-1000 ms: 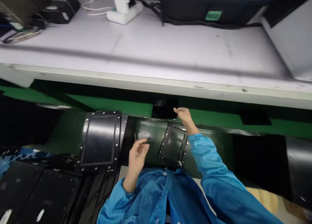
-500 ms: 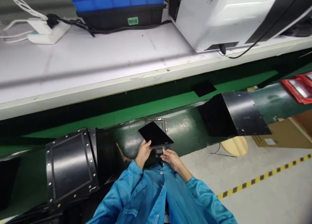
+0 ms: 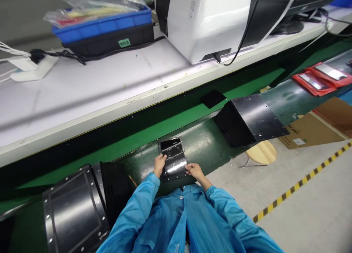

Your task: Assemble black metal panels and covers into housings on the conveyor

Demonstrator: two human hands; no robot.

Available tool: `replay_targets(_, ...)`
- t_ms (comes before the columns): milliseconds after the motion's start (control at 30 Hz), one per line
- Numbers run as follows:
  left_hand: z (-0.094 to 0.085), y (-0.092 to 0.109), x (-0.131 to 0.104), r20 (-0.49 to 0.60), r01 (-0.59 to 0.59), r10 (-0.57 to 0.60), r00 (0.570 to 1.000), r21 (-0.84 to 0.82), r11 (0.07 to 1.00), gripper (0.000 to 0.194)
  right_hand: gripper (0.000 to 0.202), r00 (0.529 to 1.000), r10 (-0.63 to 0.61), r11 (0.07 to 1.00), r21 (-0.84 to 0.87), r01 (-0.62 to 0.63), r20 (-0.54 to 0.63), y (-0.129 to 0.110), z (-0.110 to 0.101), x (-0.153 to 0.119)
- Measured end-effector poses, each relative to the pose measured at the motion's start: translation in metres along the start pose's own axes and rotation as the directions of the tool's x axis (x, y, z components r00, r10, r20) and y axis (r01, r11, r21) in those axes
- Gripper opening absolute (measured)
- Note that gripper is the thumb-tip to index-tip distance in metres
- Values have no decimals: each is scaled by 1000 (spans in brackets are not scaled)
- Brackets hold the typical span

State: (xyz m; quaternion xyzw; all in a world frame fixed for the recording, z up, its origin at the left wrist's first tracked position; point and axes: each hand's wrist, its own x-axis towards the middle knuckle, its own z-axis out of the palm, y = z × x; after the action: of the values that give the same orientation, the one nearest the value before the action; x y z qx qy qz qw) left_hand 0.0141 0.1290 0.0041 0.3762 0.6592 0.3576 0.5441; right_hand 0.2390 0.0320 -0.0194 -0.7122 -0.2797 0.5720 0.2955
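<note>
A thin glossy black panel (image 3: 173,156) is between my two hands, over the green work surface (image 3: 202,145). My left hand (image 3: 159,164) pinches its left edge with thumb and fingers. At the lower right edge, my right hand (image 3: 194,170) is closed on the same panel. Bright reflections cross the panel's face, and small marks show on it. A dark frame with small holes shows around and behind the panel, mostly hidden by it.
Black sheet stacks lie left (image 3: 75,212) and right (image 3: 258,117) on the surface. Beyond is a white shelf (image 3: 110,88) with a blue tray (image 3: 104,25) and a white machine (image 3: 206,22). Red-framed pieces (image 3: 313,82), a wooden stool (image 3: 262,152) and a cardboard box (image 3: 310,132) are right.
The black panel has turned from a slanted position to nearly upright in view, and its shiny face now shows. My hands have moved apart along its sides. The camera view has shifted right.
</note>
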Motion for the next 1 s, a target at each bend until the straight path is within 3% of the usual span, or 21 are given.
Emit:
replay_targets(100, -2, 1, 6, -114, 5, 24, 993, 247, 969, 16, 23, 999, 16, 1000, -3, -17, -43, 4, 3, 3)
replay_targets(200, -2, -3, 4, -143, 1, 62, 988, 402, 916, 19, 26, 996, 34, 999, -30, -36, -81, 7, 0, 3)
replay_targets(367, -5, -12, -4, -117, -29, 97, 988, 481, 876, 32, 24, 996, -3, 981, -195, -16, -94, 10, -2, 1)
replay_targets(633, -21, -15, -19, -141, -8, 121, 983, 621, 784, 34, 21, 977, -155, 904, -420, 82, -144, 3, 1, 5)
replay_targets(800, -38, -35, -34, -14, 34, -35, 999, 732, 681, 32, 17, 950, -242, 872, -475, 123, -197, 0, 0, 6)
replay_targets(1000, -41, -55, -50, 3, 145, -196, 981, 662, 736, 31, 30, 954, -253, 844, -518, 138, -158, 5, -5, 2)
